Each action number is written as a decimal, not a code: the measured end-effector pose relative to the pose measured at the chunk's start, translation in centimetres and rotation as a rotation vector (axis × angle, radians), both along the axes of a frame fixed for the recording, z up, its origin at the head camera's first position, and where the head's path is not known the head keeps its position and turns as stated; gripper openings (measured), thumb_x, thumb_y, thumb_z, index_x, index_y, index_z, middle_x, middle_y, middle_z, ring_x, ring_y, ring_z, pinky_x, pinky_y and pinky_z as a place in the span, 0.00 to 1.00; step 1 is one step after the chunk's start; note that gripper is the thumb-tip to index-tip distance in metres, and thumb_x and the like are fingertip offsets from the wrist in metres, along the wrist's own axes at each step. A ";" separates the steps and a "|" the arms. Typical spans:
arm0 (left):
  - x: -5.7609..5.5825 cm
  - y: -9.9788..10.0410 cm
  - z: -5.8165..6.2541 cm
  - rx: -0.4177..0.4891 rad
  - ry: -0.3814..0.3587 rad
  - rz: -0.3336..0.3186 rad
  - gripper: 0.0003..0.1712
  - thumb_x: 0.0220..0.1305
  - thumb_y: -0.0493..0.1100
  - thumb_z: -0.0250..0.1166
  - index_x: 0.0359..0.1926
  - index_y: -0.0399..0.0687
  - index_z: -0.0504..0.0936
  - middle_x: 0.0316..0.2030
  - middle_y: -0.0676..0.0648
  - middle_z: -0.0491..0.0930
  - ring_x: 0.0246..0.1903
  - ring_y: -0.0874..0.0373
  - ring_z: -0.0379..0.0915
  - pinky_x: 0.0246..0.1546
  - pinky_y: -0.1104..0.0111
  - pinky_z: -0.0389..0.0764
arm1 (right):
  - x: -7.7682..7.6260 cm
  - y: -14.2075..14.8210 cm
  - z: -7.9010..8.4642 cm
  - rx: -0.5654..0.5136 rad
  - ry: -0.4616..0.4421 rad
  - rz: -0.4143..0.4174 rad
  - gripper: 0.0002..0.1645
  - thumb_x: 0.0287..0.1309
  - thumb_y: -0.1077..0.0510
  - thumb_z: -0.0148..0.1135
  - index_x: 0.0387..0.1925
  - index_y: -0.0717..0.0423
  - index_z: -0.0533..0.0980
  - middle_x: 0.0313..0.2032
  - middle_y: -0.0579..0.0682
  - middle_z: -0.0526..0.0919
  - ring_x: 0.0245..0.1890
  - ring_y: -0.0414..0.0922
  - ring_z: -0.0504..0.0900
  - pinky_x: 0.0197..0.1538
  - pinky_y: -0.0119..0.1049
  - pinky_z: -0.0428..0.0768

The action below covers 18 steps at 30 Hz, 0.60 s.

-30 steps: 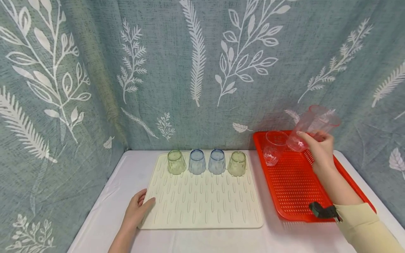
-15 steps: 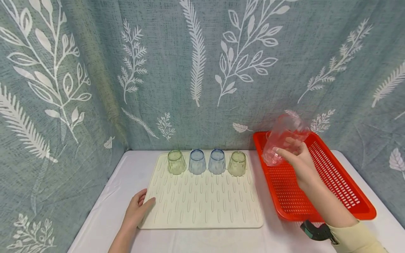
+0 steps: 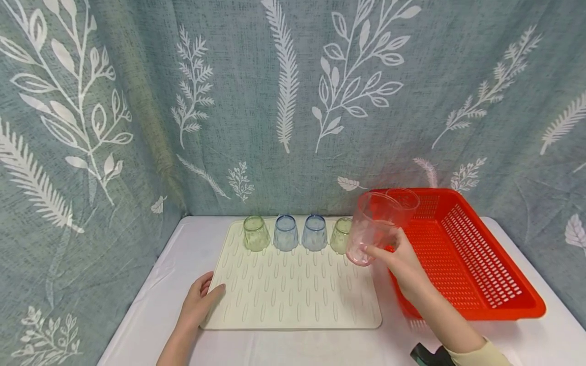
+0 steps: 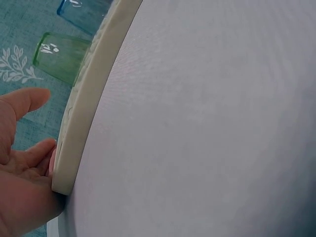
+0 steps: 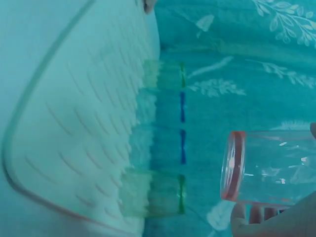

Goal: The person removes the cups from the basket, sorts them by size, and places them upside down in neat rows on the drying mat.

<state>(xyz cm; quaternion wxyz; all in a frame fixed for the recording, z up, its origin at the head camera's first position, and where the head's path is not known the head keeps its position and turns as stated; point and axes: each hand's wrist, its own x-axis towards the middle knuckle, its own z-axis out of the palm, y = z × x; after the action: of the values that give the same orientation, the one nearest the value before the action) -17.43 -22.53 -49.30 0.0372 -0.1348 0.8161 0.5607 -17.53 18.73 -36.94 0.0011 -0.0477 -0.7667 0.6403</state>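
My right hand (image 3: 399,256) holds a clear pink-tinted tumbler (image 3: 366,229) near its base, over the mat's right edge. Its rim tilts up and away from me, and its pink-ringed base (image 5: 237,165) appears in the right wrist view. Behind it, a second clear rim (image 3: 409,195) shows at the basket's left end, partly hidden. My left hand (image 3: 199,300) rests at the left edge of the cream ridged mat (image 3: 293,290), with thumb over the surface and fingers along the side. In the left wrist view, the thumb (image 4: 32,100) looks clear of the mat.
Along the mat's back edge stand a green glass (image 3: 256,236), two blue glasses (image 3: 286,235) and another green glass (image 3: 340,236), which the tumbler partly covers. A red perforated basket (image 3: 517,284) sits on the right. Patterned curtain (image 3: 247,101) hangs close behind the table.
My right hand has carried the tumbler left and down, from over the red basket to the mat's right side. The left hand and the row of glasses have stayed put.
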 end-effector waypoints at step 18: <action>0.0 0.1 0.2 -0.004 0.002 -0.002 0.42 0.67 0.43 0.60 0.73 0.30 0.50 0.66 0.30 0.57 0.67 0.38 0.53 0.69 0.51 0.53 | 0.5 -4.2 -6.0 -0.024 0.053 0.128 0.40 0.44 0.58 0.75 0.59 0.54 0.67 0.57 0.58 0.71 0.59 0.56 0.71 0.60 0.54 0.73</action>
<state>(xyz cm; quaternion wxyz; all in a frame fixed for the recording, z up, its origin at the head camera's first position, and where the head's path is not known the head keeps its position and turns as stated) -17.39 -22.42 -49.10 0.0366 -0.1334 0.8173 0.5594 -17.07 14.52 -42.91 -0.0203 0.0182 -0.7600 0.6493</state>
